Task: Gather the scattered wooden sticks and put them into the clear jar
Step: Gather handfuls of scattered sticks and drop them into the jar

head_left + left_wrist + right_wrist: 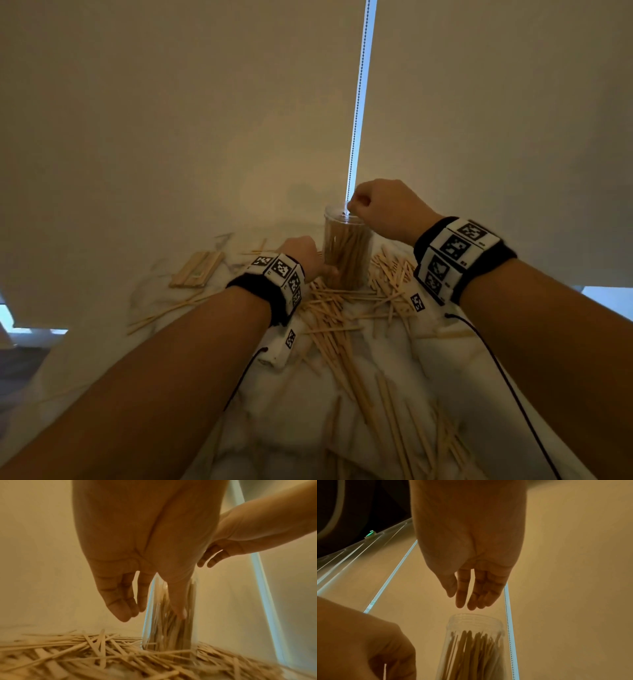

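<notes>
Now | L hand [301, 251] grip round clear jar [346, 253] | R hand [471, 563] grip loose, empty, above jar mouth | sticks [332, 318] scattered

This is looking like a room in a home, by a window. Pale roller blinds [171, 120] are hanging down right behind a white marble-patterned table [294, 394], and a bead chain [358, 102] is dangling in the bright slit between two of them, just behind the jar [347, 253]. Daylight is showing under the blinds at either side. Warm, dim light is colouring everything yellow. Craft sticks [342, 325] are lying strewn over the table around the jar, with a neat stack of flat sticks [197, 269] lying to its left. A dark floor [17, 370] is showing left of the table.
</notes>
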Action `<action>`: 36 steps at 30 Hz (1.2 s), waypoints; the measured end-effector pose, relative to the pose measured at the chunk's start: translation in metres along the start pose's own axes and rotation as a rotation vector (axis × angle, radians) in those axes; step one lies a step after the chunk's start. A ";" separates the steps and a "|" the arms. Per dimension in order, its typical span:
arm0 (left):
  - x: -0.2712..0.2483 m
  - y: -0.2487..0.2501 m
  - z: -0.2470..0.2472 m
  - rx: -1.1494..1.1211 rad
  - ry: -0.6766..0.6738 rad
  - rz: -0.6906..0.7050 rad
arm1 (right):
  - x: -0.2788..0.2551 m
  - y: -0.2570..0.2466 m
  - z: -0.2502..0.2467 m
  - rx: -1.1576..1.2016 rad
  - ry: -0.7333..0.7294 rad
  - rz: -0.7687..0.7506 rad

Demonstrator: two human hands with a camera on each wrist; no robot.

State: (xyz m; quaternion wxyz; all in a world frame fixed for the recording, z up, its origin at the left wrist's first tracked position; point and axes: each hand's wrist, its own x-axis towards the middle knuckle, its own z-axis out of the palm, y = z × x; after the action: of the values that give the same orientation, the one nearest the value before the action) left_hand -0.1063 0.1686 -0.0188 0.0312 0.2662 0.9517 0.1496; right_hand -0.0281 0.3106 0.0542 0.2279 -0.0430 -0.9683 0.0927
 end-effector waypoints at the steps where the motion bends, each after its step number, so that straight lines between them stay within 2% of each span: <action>1: -0.010 0.002 0.000 0.045 -0.007 0.027 | -0.011 -0.001 -0.001 -0.016 -0.029 0.014; 3: -0.031 0.009 0.004 0.129 -0.064 0.091 | -0.039 -0.006 -0.003 -0.061 -0.147 0.034; 6: -0.054 0.018 0.021 0.240 -0.218 0.099 | -0.082 -0.009 0.000 -0.168 -0.456 0.089; 9: -0.068 0.025 0.040 0.339 -0.293 0.168 | -0.116 -0.001 0.011 -0.166 -0.713 0.316; 11: -0.078 0.031 0.046 0.399 -0.307 0.206 | -0.136 -0.001 0.008 -0.225 -0.792 0.402; 13: -0.083 0.035 0.047 0.420 -0.289 0.241 | -0.156 -0.006 -0.004 -0.323 -0.856 0.420; 17: -0.089 0.025 0.041 0.380 -0.307 0.229 | -0.185 -0.019 -0.014 -0.495 -1.107 0.360; 20: -0.091 0.014 0.037 0.332 -0.270 0.220 | -0.195 -0.031 -0.012 -0.526 -1.094 0.281; 23: -0.091 0.003 0.036 0.281 -0.256 0.176 | -0.194 -0.048 -0.006 -0.442 -1.083 0.235; 26: -0.093 -0.007 0.030 0.237 -0.249 0.148 | -0.186 -0.060 0.005 -0.338 -1.014 0.185; 30: -0.101 -0.021 0.020 0.200 -0.197 0.137 | -0.166 -0.068 0.025 -0.100 -0.934 0.191; 33: -0.114 -0.029 0.004 0.221 -0.111 0.069 | -0.149 -0.070 0.041 -0.121 -0.825 0.138; 34: -0.120 -0.031 -0.005 0.263 -0.118 0.040 | -0.145 -0.070 0.045 -0.130 -0.782 0.124; 36: -0.136 -0.033 -0.021 0.384 -0.231 -0.029 | -0.139 -0.068 0.049 -0.156 -0.693 0.098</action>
State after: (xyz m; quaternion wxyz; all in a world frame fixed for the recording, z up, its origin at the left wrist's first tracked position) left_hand -0.0093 0.0658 -0.0111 0.0907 0.2691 0.9566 -0.0662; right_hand 0.0708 0.2189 -0.0359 -0.1225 -0.0727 -0.9890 0.0386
